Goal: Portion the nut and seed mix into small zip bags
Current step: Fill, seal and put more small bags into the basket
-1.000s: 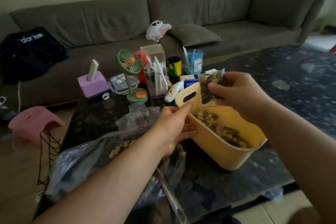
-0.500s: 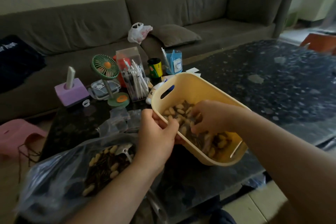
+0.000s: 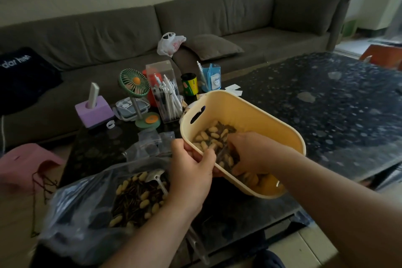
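Nut and seed mix [image 3: 214, 137]: held in two places, one lot in the yellow basket [image 3: 250, 115] on the desk [image 3: 326, 104], one lot in the large clear plastic bag [image 3: 82, 209] at the near left edge, where a metal scoop [image 3: 157, 177] lies in it.

Change noted: a second ago the right hand [image 3: 250, 152] was raised above the basket rim with a filled small zip bag pinched in it; it is now lowered into the basket among the nuts, fingers curled down into the mix. Whether they grip the small bag cannot be told. The left hand [image 3: 191, 167], then only reaching, now grips the near basket rim, thumb over the edge. Judgement: one portion is being deposited in the basket, or a fresh handful gathered.

Count:
- baskets, 1
- large bags of mix, 1
- scoops, 1
- empty small zip bags [image 3: 152, 141], a loose pile beside the basket, number unclear
- hands at work, 2
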The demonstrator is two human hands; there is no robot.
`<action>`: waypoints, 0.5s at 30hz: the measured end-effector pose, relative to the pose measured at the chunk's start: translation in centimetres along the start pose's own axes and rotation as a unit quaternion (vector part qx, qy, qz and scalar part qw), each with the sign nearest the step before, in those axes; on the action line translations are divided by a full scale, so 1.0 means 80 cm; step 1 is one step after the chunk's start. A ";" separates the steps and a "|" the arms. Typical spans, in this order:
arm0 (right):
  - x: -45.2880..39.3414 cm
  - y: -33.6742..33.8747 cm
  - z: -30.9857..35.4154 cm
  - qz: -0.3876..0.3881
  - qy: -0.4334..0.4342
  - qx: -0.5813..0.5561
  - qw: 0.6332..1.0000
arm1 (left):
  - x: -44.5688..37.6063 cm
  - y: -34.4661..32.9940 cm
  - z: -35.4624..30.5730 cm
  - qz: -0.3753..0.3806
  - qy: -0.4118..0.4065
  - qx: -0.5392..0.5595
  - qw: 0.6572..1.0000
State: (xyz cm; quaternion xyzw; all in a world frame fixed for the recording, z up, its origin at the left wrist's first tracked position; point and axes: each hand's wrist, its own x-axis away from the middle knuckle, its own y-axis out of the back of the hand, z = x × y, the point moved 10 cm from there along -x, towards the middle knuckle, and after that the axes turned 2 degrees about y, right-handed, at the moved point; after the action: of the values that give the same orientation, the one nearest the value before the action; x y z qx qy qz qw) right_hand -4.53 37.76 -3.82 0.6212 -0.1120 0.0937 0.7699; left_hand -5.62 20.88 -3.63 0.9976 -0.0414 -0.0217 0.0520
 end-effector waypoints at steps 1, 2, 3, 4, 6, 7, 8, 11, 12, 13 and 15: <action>-0.001 0.002 0.003 -0.010 0.002 -0.001 1.000 | -0.001 -0.001 0.001 0.001 0.000 0.000 1.000; 0.000 0.005 0.005 -0.012 -0.001 0.004 1.000 | -0.001 -0.001 0.003 0.004 0.006 0.007 1.000; 0.001 0.008 0.005 -0.012 -0.007 0.009 1.000 | -0.001 -0.002 0.004 0.006 0.012 0.017 1.000; 0.001 0.010 0.004 -0.011 -0.012 0.017 1.000 | -0.002 -0.001 0.004 0.006 0.016 0.019 1.000; 0.000 0.013 0.006 -0.007 -0.008 0.018 1.000 | -0.004 -0.001 0.006 0.004 0.021 0.009 1.000; -0.001 0.010 0.009 0.003 -0.002 0.017 1.000 | -0.005 -0.001 0.008 0.003 0.023 0.005 1.000; -0.003 0.003 0.012 0.020 0.005 0.021 1.000 | -0.006 -0.001 0.008 0.004 0.023 0.001 1.000; -0.007 -0.010 0.018 0.056 0.013 0.023 0.998 | -0.013 -0.005 0.011 0.011 0.045 0.007 0.999; -0.007 -0.008 0.020 0.065 0.007 0.022 0.998 | -0.016 -0.008 0.014 0.021 0.060 0.026 0.998; -0.007 -0.002 0.021 0.061 0.000 0.017 0.998 | -0.020 -0.013 0.017 0.033 0.078 0.051 0.995; -0.011 0.024 0.027 0.006 -0.015 -0.011 1.000 | -0.028 -0.018 0.021 0.054 0.118 0.107 0.986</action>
State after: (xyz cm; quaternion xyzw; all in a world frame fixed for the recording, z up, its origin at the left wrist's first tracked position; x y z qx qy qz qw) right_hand -6.01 36.02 -1.82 0.6131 -0.1283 0.0884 0.7745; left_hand -7.84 22.34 -5.37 0.9892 -0.0904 0.1040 -0.0492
